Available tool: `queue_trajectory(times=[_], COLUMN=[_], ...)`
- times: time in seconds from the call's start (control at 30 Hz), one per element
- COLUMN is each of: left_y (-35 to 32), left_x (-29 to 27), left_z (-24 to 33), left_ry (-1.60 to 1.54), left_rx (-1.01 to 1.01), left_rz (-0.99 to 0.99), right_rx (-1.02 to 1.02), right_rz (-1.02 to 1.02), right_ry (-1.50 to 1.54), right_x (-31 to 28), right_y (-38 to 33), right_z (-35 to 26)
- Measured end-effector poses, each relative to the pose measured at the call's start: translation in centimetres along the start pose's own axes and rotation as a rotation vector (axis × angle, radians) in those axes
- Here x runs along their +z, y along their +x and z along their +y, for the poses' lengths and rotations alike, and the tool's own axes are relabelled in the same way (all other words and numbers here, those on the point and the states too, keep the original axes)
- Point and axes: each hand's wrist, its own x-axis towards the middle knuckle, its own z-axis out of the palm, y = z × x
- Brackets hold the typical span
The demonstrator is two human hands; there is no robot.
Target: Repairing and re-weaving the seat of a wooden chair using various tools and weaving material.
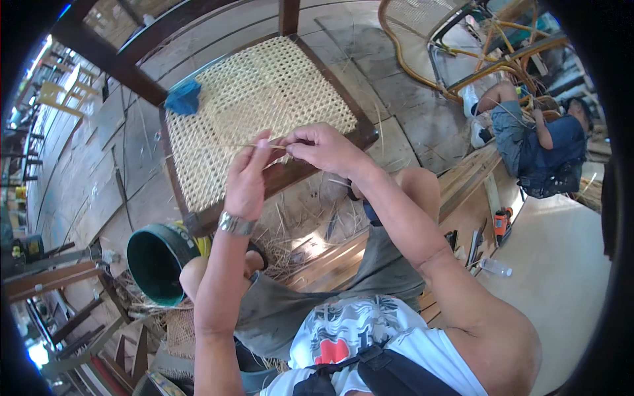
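A thin pale cane strand runs between my two hands, over the front of a chair's woven cane seat. My left hand, with a metal watch on its wrist, pinches the strand between thumb and fingers. Just to its right, my right hand grips the strand with bent fingertips, partly hiding it. Both hands are raised near the seat's dark wooden front rail. The open-hole weave fills the seat frame. At the seat's left back corner lies a crumpled blue plastic piece.
A dark green bucket lies tipped at left, with cane scraps around my feet. To the right are an orange-and-black power tool, hand tools and a plastic bottle. Another person sits by a rattan frame.
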Motion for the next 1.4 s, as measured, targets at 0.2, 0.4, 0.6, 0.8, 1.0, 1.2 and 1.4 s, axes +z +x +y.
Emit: queue_trajectory(times=[0.2,0.4,0.6,0.8,1.0,1.2,1.4], left_y=[1.0,7.3,8.2,2.7,-2.4,-6.4,-5.7], left_x=[-3.4,-26.8,-22.9,-9.0,-7.7,-8.9,-11.4], left_z=[0.9,5.6,4.7,0.4,-3.5,-5.8,-6.6], left_ry=[-0.126,-0.126,-0.39,-0.142,0.078,0.023,-0.026], left_rx=[0.219,0.413,0.294,0.211,0.034,0.047,0.03], left_rz=[-0.091,-0.282,-0.164,-0.086,-0.171,-0.084,-0.211], right_rx=[0.092,-0.109,0.452,0.921,1.122,1.096,1.297], right_rz=[0.138,0.728,0.79,0.738,0.921,1.256,1.005], right_ry=[-0.397,-1.202,-0.898,-0.726,-0.728,-0.714,-0.636], right_x=[-4.3,-21.0,-21.5,-13.0,-7.9,-14.2,-18.3], right_y=[-5.2,-15.5,-38.4,-53.4,-57.2,-61.8,-66.9], right_z=[-1.4,0.7,3.3,17.8,19.8,20.1,24.4])
